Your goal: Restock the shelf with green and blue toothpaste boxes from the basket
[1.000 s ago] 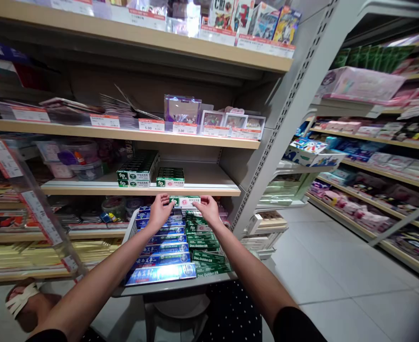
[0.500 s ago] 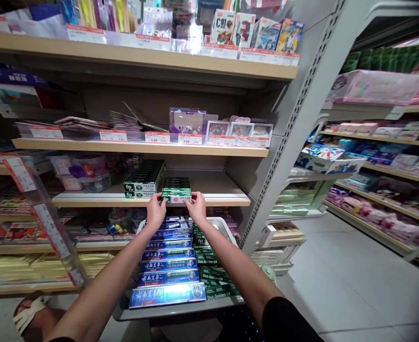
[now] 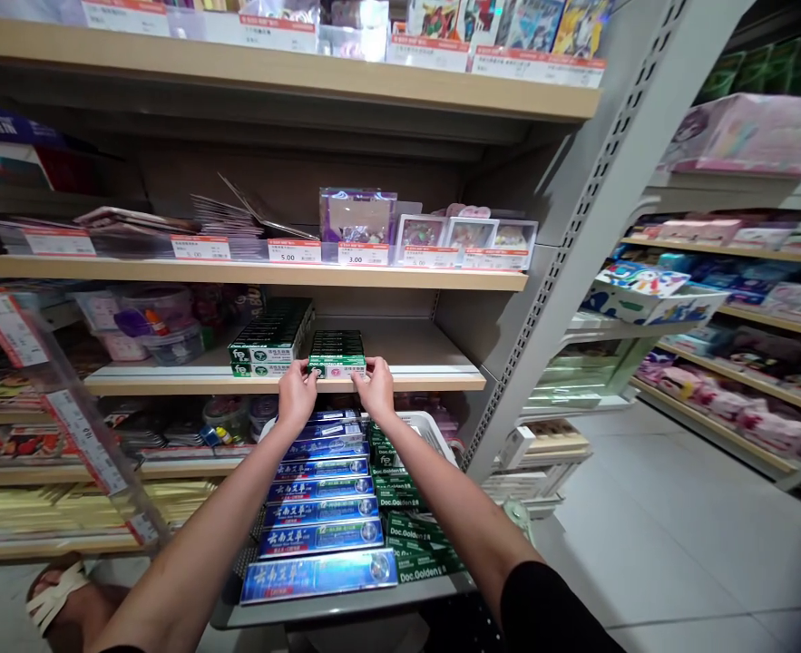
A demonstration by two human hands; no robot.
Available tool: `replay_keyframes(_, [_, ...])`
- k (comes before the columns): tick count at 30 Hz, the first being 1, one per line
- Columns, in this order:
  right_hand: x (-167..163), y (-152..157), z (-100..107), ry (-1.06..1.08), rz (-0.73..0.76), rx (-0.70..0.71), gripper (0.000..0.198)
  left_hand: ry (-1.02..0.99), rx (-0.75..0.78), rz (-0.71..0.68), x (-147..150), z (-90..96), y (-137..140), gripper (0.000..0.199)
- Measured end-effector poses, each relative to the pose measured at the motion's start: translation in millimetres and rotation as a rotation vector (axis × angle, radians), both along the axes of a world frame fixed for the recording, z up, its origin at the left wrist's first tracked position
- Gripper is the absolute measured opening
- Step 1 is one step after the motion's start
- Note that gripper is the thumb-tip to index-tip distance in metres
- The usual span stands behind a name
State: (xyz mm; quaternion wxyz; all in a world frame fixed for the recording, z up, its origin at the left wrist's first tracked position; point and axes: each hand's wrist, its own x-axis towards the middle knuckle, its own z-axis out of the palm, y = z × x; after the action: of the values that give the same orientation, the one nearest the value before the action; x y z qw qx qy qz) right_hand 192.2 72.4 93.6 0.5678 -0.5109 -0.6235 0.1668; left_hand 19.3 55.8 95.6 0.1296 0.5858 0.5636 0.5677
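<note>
At the front edge of the middle shelf, my left hand (image 3: 297,395) and my right hand (image 3: 376,388) grip opposite ends of a green-and-white toothpaste box (image 3: 336,370). More green boxes (image 3: 336,342) stand in a row right behind it. To the left on the same shelf is a longer, double-layered block of green toothpaste boxes (image 3: 274,331). Below my hands, a grey plastic basket (image 3: 434,433) holds blue toothpaste boxes (image 3: 318,575) on its left side and green ones (image 3: 417,546) on its right. My fingertips are partly hidden behind the box ends.
The shelf above (image 3: 257,273) carries thin packets and small clear cases. Clear tubs (image 3: 169,331) sit at the left of the middle shelf. A slanted price-label strip (image 3: 80,426) stands at left. A slotted grey upright (image 3: 570,245) bounds the right. A sandalled foot (image 3: 60,594) shows lower left.
The camera view has shifted slightly, making the shelves look nearer and the top shelf higher in view. Both hands stay at the front toothpaste box, with little visible movement.
</note>
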Motion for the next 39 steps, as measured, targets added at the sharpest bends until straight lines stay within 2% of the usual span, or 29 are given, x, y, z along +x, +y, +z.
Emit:
replay_keyframes(11, [-3,13,-3,0.013,-0.01,-0.012,0.031,0.086,0.016,0.051,0,-3.4,16,0.028])
replay_keyframes(21, [-5,10,-2,0.065,0.004,-0.001,0.031,0.13,0.027,0.089,2,-4.6,13,0.028])
replay_keyframes(25, [-5,9,-3,0.115,0.036,-0.006,0.046,0.182,0.056,0.095,5,-5.2,10,0.034])
replay_keyframes(28, [-4,7,-5,0.125,0.047,-0.018,0.063,0.212,0.088,0.086,6,-5.2,7,0.045])
replay_keyframes(30, [-2,4,-5,0.136,0.058,-0.029,0.068,0.206,0.105,0.077,6,-5.5,4,0.049])
replay_keyframes(35, [4,-3,-6,0.243,0.144,-0.042,0.067,0.224,0.128,0.033,1,-7.2,-12,0.049])
replay_keyframes(39, [13,-16,-8,0.373,0.19,-0.026,0.06,0.247,0.151,-0.003,-1,-5.8,-38,0.043])
